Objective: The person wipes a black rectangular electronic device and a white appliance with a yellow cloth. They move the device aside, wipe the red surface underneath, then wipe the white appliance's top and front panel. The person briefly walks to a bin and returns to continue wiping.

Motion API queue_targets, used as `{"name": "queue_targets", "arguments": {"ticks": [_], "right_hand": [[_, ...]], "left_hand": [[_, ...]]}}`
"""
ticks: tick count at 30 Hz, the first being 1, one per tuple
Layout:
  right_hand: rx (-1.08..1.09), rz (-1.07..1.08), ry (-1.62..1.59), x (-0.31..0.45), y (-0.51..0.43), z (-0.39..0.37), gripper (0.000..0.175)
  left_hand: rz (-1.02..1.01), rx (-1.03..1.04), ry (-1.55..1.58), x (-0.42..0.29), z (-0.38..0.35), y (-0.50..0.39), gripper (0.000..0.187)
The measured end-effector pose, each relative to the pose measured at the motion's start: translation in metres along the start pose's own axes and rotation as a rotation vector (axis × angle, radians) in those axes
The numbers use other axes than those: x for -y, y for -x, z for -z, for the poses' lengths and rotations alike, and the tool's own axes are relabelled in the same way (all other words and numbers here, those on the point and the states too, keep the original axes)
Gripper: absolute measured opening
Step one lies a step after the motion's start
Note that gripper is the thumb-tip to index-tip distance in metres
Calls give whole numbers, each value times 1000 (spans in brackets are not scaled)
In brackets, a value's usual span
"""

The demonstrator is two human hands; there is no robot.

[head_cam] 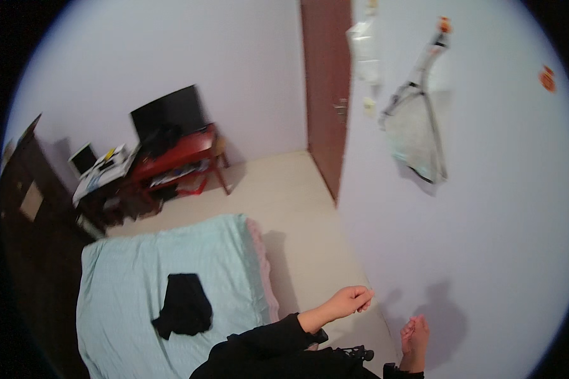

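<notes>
My left hand (348, 302) is held out past the edge of the bed, above the pale floor. Its fingers are curled in, with nothing seen in them. To the right, close to the wall, is my right hand (415, 334), turned up with its fingers bent inward; no object shows in it. Both arms wear black sleeves. A folded black cloth, perhaps a garment (185, 305), lies on the light green bedcover (123, 275) to the left, apart from both hands.
A red wooden desk (185, 149) with a monitor (168, 113) stands by the far wall. A dark cabinet (33, 256) flanks the bed on the left. Beyond the floor is a brown door (325, 90). A grey strapped bag (417, 128) hangs on the right wall.
</notes>
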State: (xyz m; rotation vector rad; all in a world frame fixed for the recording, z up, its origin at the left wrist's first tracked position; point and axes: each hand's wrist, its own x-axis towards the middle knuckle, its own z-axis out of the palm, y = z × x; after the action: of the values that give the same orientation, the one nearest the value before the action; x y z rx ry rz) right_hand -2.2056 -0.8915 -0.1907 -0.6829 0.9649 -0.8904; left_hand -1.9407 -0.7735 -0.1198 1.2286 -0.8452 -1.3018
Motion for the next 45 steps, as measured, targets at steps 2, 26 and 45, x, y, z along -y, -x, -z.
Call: {"name": "queue_targets", "arguments": {"ticks": [2,26,45], "right_hand": [[119,-42,72,-4,-24,-54,22],[923,-414,222,-71,-300,-520,37],[1098,-130,434,-197,-331,-906,27]], "left_hand": [[-25,-78,62,-1,30,3,38],[-332,-590,-352,-119,344,-209,34],[-447,-879,-189,-211,720,-170,15]]}}
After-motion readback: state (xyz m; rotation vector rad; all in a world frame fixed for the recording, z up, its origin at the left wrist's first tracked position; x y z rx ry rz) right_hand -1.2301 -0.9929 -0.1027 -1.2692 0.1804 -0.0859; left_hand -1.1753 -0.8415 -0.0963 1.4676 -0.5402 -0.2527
